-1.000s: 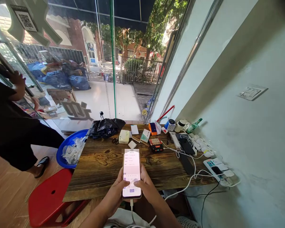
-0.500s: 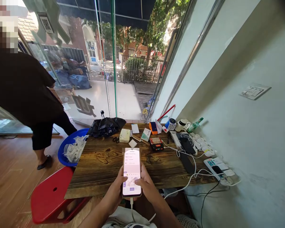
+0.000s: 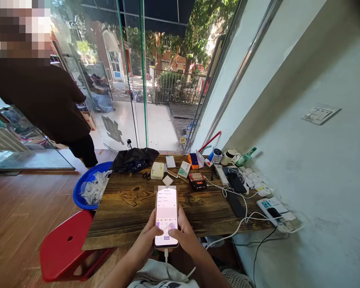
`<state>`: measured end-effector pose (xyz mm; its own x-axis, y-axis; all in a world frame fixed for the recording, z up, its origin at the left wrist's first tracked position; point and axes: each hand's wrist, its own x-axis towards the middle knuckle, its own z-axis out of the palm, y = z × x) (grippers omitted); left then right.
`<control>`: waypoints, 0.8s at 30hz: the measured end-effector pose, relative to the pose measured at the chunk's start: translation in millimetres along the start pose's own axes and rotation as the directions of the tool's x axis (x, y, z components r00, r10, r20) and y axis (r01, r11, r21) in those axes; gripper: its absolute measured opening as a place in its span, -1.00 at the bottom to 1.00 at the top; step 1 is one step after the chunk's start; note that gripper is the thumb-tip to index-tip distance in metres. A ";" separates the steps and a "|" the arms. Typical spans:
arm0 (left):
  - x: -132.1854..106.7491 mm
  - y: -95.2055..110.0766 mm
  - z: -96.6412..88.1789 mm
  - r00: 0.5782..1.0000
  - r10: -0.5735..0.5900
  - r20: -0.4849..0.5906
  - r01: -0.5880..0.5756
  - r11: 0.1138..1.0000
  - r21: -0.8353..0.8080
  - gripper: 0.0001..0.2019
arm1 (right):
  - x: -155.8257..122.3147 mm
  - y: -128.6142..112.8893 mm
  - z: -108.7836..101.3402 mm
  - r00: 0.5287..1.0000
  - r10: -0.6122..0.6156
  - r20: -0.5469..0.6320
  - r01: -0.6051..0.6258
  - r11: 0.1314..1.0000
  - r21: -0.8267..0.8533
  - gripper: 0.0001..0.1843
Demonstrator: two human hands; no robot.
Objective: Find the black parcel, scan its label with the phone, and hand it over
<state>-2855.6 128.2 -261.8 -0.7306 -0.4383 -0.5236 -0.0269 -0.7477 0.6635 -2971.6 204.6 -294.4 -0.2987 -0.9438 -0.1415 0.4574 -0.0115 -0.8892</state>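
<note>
A smartphone (image 3: 167, 212) with a bright lit screen stands upright before me, just over the near edge of the wooden table. My left hand (image 3: 150, 232) grips its left side, and my right hand (image 3: 183, 230) grips its right side. Both thumbs rest over the lower part of the screen, where a keyboard shows; lines of text fill the upper part, too small to read. The fingers behind the phone are hidden. A white charging cable (image 3: 166, 256) is plugged into its bottom end and runs down to my lap.
On the wooden table (image 3: 117, 220) lie a black plastic bag (image 3: 135, 159), a tissue pack (image 3: 157, 171), an orange-and-black device (image 3: 197, 182), a power strip (image 3: 271, 212) and tangled white cables. At left are a blue basin (image 3: 78, 192), a red stool (image 3: 63, 248) and a person (image 3: 48, 100) by the glass door.
The person at the left has stepped away toward the doorway, and the glass door has swung. My thumbs have shifted slightly on the phone, and a line of text on its screen looks different.
</note>
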 end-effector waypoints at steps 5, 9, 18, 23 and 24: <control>-1.6 0.6 2.5 1.000 0.006 -0.013 -0.006 1.000 0.015 -0.15 | 0.6 -3.2 2.3 0.999 -0.044 0.030 0.046 0.996 -0.073 -0.32; -1.0 0.2 2.6 1.000 0.001 -0.028 0.000 1.000 0.027 -0.16 | 1.3 -6.4 3.8 1.000 -0.009 0.017 0.010 0.999 -0.036 -0.30; 3.4 -0.8 -5.5 0.995 0.001 0.097 0.003 0.999 -0.042 -0.17 | 2.9 -7.2 3.8 1.000 0.024 -0.004 -0.024 0.999 0.042 -0.29; 6.2 -7.0 -9.1 0.996 0.017 0.089 -0.007 0.993 -0.118 -0.24 | 4.1 -6.6 3.5 1.000 -0.001 -0.007 0.001 1.000 0.030 -0.28; 6.5 -7.7 -8.6 0.997 0.023 0.077 -0.013 0.993 -0.121 -0.24 | 4.4 -7.2 3.7 1.000 -0.001 -0.005 0.001 1.000 0.030 -0.29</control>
<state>-2854.3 126.8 -274.9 -0.7816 -0.4155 -0.4653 0.0655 -0.7964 0.6012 -2973.1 199.3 -287.0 -0.3038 -0.9420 -0.1427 0.4818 -0.0227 -0.8760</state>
